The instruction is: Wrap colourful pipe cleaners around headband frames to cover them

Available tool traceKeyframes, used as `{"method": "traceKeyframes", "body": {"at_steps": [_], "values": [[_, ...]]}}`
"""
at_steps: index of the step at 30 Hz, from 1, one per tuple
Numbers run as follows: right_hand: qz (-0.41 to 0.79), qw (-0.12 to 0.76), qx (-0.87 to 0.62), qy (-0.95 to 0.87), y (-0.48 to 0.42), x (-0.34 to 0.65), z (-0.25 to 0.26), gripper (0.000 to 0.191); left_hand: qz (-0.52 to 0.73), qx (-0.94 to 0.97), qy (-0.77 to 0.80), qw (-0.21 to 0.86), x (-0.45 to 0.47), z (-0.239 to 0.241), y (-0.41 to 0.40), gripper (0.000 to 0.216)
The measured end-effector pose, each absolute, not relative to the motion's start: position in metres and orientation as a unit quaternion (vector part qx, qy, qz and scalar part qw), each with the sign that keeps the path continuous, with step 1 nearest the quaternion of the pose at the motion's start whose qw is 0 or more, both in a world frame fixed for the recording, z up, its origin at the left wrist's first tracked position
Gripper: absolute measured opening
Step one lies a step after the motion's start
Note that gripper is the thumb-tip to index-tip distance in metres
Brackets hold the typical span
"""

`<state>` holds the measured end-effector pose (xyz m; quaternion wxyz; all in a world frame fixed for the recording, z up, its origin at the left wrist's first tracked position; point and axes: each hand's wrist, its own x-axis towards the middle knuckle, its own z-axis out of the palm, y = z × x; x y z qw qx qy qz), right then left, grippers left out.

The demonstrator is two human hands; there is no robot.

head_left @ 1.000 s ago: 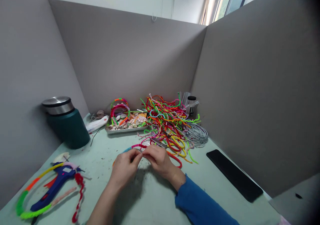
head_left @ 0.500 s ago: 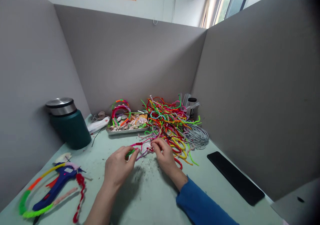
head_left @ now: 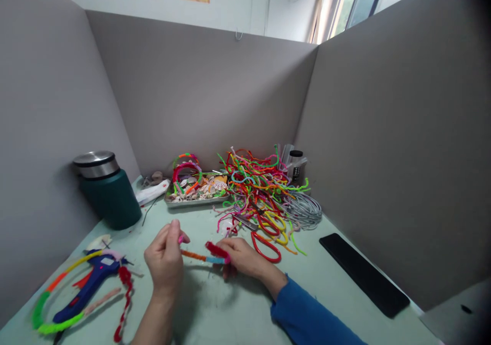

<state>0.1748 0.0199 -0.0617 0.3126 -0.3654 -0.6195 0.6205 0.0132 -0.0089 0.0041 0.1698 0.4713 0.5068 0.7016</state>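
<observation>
Between my hands is a piece wrapped in coloured pipe cleaner [head_left: 196,255], with orange, blue, pink and red sections showing. My left hand [head_left: 165,257] is closed on its left end, where a bit of pink shows by the thumb. My right hand [head_left: 240,257] grips the other end near the pink and red part; its fingertips are partly hidden. Just beyond the right hand lie red-handled scissors [head_left: 268,249], blades pointing left, and yellow-handled scissors [head_left: 283,232] beside them.
Behind stand a metal tray [head_left: 197,203] of small pieces and a pile of pipe cleaners [head_left: 253,174] with coiled wire [head_left: 305,209]. To the left are a green flask [head_left: 111,197], a blue glue gun [head_left: 90,286] and a coloured ring [head_left: 38,309]. A black slab [head_left: 362,273] lies right.
Both hands have drawn back toward me, away from the pile, and the wrapped piece between them now shows its orange and blue sections. The red-handled scissors are now uncovered.
</observation>
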Motion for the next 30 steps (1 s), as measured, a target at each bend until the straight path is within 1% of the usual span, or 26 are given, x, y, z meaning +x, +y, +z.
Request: {"method": "traceKeyframes", "body": {"at_steps": [3, 5, 7, 10, 12, 14, 15, 17, 19, 20, 22, 24, 26, 28, 30], "values": [[0.717, 0.266, -0.3, -0.571, 0.016, 0.172, -0.058, 0.038, 0.727, 0.466, 0.463, 0.198, 0.01, 0.001, -0.006, 0.036], [0.719, 0.281, -0.303, -0.559, 0.016, 0.169, -0.057, 0.038, 0.73, 0.483, 0.429, 0.223, 0.008, 0.001, -0.005, 0.034], [0.659, 0.353, -0.351, -0.564, 0.02, 0.169, -0.056, 0.037, 0.71, 0.509, 0.406, 0.268, 0.007, 0.002, -0.003, 0.03], [0.487, 0.494, -0.431, -0.578, 0.028, 0.174, -0.053, 0.028, 0.671, 0.481, 0.411, 0.386, 0.008, 0.0, 0.004, 0.025], [0.394, 0.551, -0.457, -0.577, 0.034, 0.181, -0.051, 0.026, 0.633, 0.414, 0.446, 0.479, 0.008, -0.005, 0.011, 0.03], [0.357, 0.582, -0.465, -0.564, 0.038, 0.188, -0.05, 0.027, 0.576, 0.37, 0.495, 0.535, 0.008, -0.01, 0.016, 0.035], [0.358, 0.591, -0.463, -0.555, 0.039, 0.19, -0.049, 0.028, 0.551, 0.368, 0.523, 0.536, 0.008, -0.012, 0.018, 0.036], [0.378, 0.606, -0.448, -0.538, 0.04, 0.192, -0.049, 0.029, 0.524, 0.394, 0.573, 0.493, 0.008, -0.014, 0.019, 0.038], [0.407, 0.618, -0.423, -0.523, 0.04, 0.191, -0.048, 0.031, 0.506, 0.431, 0.588, 0.461, 0.009, -0.013, 0.017, 0.04], [0.419, 0.624, -0.409, -0.517, 0.04, 0.19, -0.047, 0.031, 0.496, 0.446, 0.578, 0.471, 0.011, -0.012, 0.016, 0.042], [0.447, 0.629, -0.386, -0.505, 0.039, 0.187, -0.046, 0.033, 0.485, 0.455, 0.534, 0.522, 0.014, -0.011, 0.013, 0.043], [0.491, 0.621, -0.372, -0.485, 0.038, 0.185, -0.045, 0.037, 0.502, 0.436, 0.49, 0.564, 0.017, -0.011, 0.012, 0.043], [0.541, 0.604, -0.362, -0.459, 0.037, 0.182, -0.045, 0.04, 0.536, 0.401, 0.458, 0.585, 0.018, -0.013, 0.012, 0.042], [0.563, 0.593, -0.357, -0.452, 0.036, 0.18, -0.046, 0.037, 0.556, 0.375, 0.44, 0.597, 0.017, -0.014, 0.013, 0.038], [0.556, 0.592, -0.356, -0.462, 0.035, 0.178, -0.048, 0.032, 0.558, 0.361, 0.442, 0.602, 0.016, -0.014, 0.014, 0.034]]}}
